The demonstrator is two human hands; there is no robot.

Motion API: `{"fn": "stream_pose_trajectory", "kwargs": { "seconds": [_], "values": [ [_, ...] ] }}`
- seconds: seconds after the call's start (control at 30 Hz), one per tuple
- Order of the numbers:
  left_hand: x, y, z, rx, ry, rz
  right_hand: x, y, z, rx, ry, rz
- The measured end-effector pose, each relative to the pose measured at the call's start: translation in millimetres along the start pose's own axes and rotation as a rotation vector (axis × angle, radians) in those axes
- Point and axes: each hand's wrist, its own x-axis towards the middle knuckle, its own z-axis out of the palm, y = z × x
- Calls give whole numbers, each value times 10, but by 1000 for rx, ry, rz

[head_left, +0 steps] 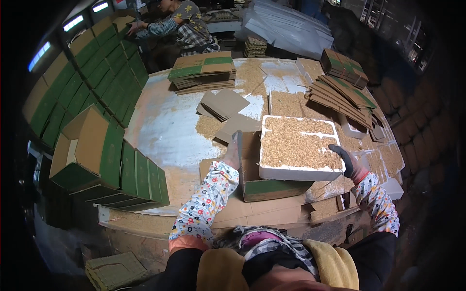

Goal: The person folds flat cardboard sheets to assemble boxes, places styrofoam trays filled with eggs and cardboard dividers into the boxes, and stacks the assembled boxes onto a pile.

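Head, right hand [343, 157]: grips tray [291, 173], probably to prevent spillage.
Left hand [233, 151]: at carton [274, 190], probably bracing; grip unclear.

the white tray [301, 174] hides much inside the green-sided carton [274, 190]; how far the right hand [348, 161] reaches under the tray cannot be told. the top edge crops the co-worker [190, 26].

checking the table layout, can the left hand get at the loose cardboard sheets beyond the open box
Likely yes: the left hand is at the left side of the open box, the loose cardboard sheets lie just beyond that hand, and nothing appears to stand between.
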Motion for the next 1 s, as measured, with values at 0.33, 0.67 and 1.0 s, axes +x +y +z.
{"fn": "stream_pose_trajectory", "kwargs": {
  "seconds": [0.33, 0.67, 1.0],
  "values": [
    [151, -31, -97, 397, 56, 147, 349, 571, 913, 52, 224, 343],
    [1719, 403, -877, 2099, 933, -179, 327, 461, 1173, -582, 517, 99],
    [640, 1036, 435, 1631, 72, 749, 657, 49, 1047, -336, 482, -53]
  ]
}}
